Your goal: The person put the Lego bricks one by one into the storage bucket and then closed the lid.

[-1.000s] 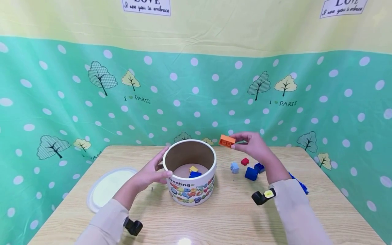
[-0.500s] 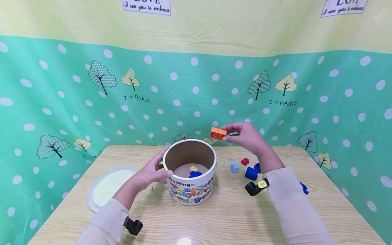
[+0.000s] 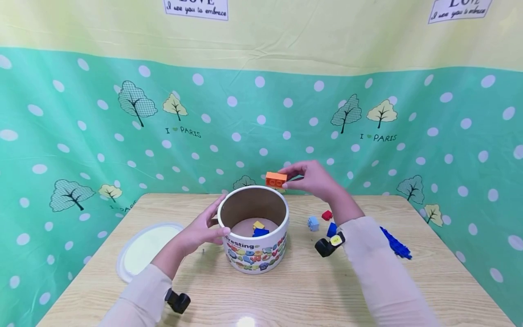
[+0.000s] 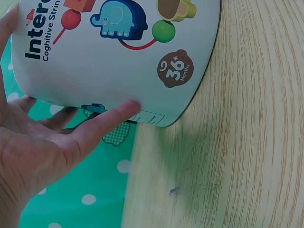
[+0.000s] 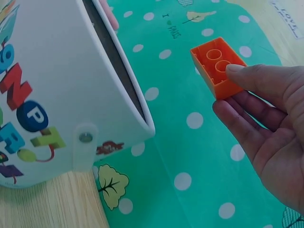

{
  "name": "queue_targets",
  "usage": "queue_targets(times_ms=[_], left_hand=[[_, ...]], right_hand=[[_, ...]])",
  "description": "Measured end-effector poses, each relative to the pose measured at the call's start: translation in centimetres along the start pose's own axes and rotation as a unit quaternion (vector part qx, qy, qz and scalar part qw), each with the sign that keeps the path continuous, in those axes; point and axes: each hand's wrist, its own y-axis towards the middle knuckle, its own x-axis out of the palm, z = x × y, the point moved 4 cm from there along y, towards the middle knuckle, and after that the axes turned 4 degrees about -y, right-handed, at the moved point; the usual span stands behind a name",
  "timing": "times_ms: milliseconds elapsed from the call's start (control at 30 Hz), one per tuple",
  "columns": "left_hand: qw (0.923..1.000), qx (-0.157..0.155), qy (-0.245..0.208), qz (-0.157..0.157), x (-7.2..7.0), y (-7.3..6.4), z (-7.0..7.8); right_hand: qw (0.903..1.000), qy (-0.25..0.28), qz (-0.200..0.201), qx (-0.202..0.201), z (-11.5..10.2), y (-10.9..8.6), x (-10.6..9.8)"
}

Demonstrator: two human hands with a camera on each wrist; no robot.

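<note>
A white round bucket (image 3: 255,256) with colourful letters printed on it stands upright at mid-table, its top uncovered. My left hand (image 3: 200,232) holds its left side, thumb at the rim and the other fingers spread along the wall. In the left wrist view, the bucket's printed side (image 4: 123,61) shows an elephant picture. My right hand (image 3: 313,182) pinches an orange building brick (image 3: 275,180) by one end, just above the bucket's back right rim. The right wrist view shows the brick's hollow underside (image 5: 216,69). Inside the bucket lie a yellow brick (image 3: 258,225) and a blue brick (image 3: 260,232).
Right of the bucket lie a light blue brick (image 3: 313,223), a small red brick (image 3: 327,215) and a blue brick (image 3: 332,230), partly hidden by the right wrist camera. A long dark blue piece (image 3: 396,244) lies farther right. A white round lid (image 3: 149,252) rests at left.
My right hand has carried the orange brick leftward, from right of the bucket to its back right rim. The left hand and the bucket have stayed in place.
</note>
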Motion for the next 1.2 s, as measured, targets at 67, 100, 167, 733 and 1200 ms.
queue_targets(times_ms=[67, 100, 167, 733, 1200], left_hand=[[1.0000, -0.001, 0.000, 0.002, 0.0, 0.0, 0.0], [1.0000, -0.001, 0.000, 0.003, 0.0, 0.0, 0.0], [1.0000, -0.002, 0.000, 0.004, 0.0, 0.0, -0.1], [1.0000, -0.004, 0.001, 0.001, -0.2, 0.1, -0.3], [1.0000, -0.004, -0.002, 0.002, -0.1, 0.1, -0.2]], right_hand=[[0.9999, -0.002, -0.010, -0.006, -0.3, 0.3, 0.4], [0.9998, -0.003, -0.015, -0.010, -0.4, 0.5, 0.5], [0.9996, -0.006, -0.023, -0.016, -0.6, 0.9, 0.9], [0.9964, 0.003, -0.080, 0.026, -0.4, 4.4, 4.7], [0.9985, -0.005, -0.053, -0.008, 0.3, 2.5, 3.8]])
